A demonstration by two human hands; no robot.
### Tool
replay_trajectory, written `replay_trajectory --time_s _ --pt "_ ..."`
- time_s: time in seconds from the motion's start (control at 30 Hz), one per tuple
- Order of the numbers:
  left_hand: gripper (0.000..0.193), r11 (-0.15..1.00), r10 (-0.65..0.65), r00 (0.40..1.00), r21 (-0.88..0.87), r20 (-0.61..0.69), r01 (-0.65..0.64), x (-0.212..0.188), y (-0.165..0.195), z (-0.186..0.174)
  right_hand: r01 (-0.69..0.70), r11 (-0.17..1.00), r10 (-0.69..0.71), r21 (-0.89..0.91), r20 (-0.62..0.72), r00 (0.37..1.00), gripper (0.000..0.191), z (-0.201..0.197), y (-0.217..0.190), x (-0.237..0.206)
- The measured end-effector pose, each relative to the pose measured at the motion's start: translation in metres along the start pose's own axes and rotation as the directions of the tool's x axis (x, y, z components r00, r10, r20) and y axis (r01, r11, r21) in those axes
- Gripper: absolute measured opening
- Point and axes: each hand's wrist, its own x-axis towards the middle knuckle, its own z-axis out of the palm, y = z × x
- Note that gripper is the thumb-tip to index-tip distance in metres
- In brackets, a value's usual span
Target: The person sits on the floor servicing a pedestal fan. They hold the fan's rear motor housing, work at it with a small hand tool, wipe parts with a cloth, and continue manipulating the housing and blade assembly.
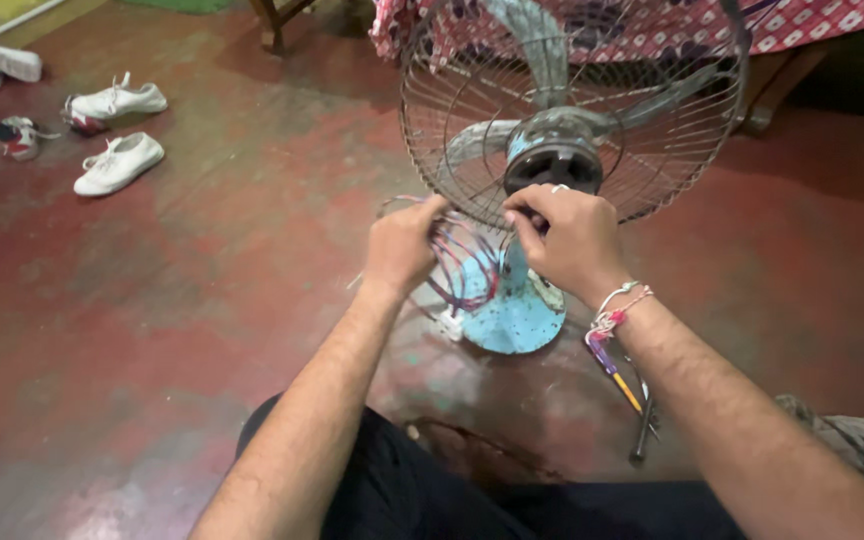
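On the worn red floor (pixel 152 330), in front of the seated person, stands an old table fan (pixel 562 150) with a round wire guard (pixel 672 130), grey blades and a light blue base (pixel 517 315). The fan is turned with its back, where the dark motor housing (pixel 555 165) sits, toward the person. A bundle of thin wires (pixel 467 265), red, purple and white, hangs in loops from behind the motor down toward the base.

The left hand (pixel 402 245) is closed, with the fingers curled together around the upper part of the wire bundle, on the left side of the fan's neck. The right hand (pixel 567 235) is also closed; its thumb and first fingers are pinched together just below the motor housing, on the other end of the same wires. A ring is on one finger, and a thread bracelet (pixel 617 305) is tied around the right wrist.

On the floor just right of the base lies a screwdriver (pixel 612 365) with a purple and yellow handle, and beside it a dark metal tool (pixel 642 430). Several white shoes (pixel 117 160) lie well apart, at the far left. Behind the fan hangs a red patterned cloth (pixel 822 25). A piece of grey fabric (pixel 857 440) lies at the right edge.
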Motion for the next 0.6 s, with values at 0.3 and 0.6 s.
replay_trajectory --time_s 0.3,0.6 --pt "0.049 0.538 -0.822 0.568 0.391 0.048 0.747 -0.063 -0.120 -0.013 0.098 0.995 -0.092 -0.030 0.163 0.982 0.012 0.064 -0.009 -0.044" --pt "0.067 0.655 -0.744 0.646 0.379 0.172 0.654 -0.063 -0.108 0.011 -0.067 0.998 0.068 -0.013 0.192 0.979 0.018 0.091 0.027 -0.065"
